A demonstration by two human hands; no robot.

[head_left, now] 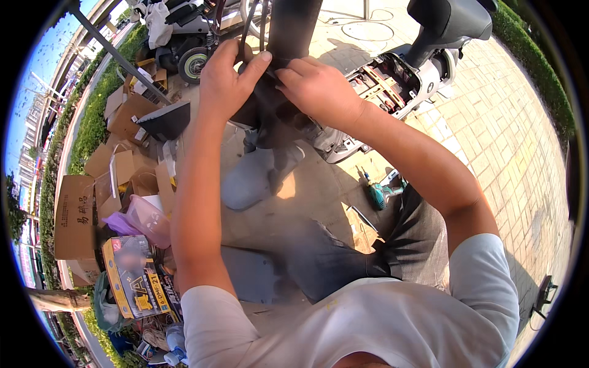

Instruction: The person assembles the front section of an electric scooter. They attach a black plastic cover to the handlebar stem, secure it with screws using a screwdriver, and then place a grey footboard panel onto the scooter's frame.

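While both arms reach up and away from the body, the scene reads as follows, nearest things first.

Shirt: a white T-shirt [368, 319] fills the lower edge, with dark trousers [343, 257] just beyond it.
Ground nearby: a teal cordless drill [381, 195] lies on the paving [491, 141] beside the right knee.
Left side: a yellow and black printed box [136, 279] sits by the left elbow, with a pink plastic bag [144, 219] and open cardboard boxes [116, 168] just past it.
Grey cover: a pale grey scooter body panel [254, 175] stands on the ground beneath the hands.
Left hand: the left hand [227, 80] is curled around the black scooter part [279, 67], its thumb pressed flat across the front.
Right hand: the right hand [319, 89] grips the same black part from the other side, fingers bent in against it, touching the left thumb.
Black part: it hangs upright between the two hands, up near the top middle, with thin black cables [251, 24] running up from it.
Farther off: an electric scooter [411, 67] with its side opened stands just behind the right hand, its black seat [451, 21] raised.
Farthest: another scooter [184, 37] stands at the upper left, beside a green hedge [92, 116].
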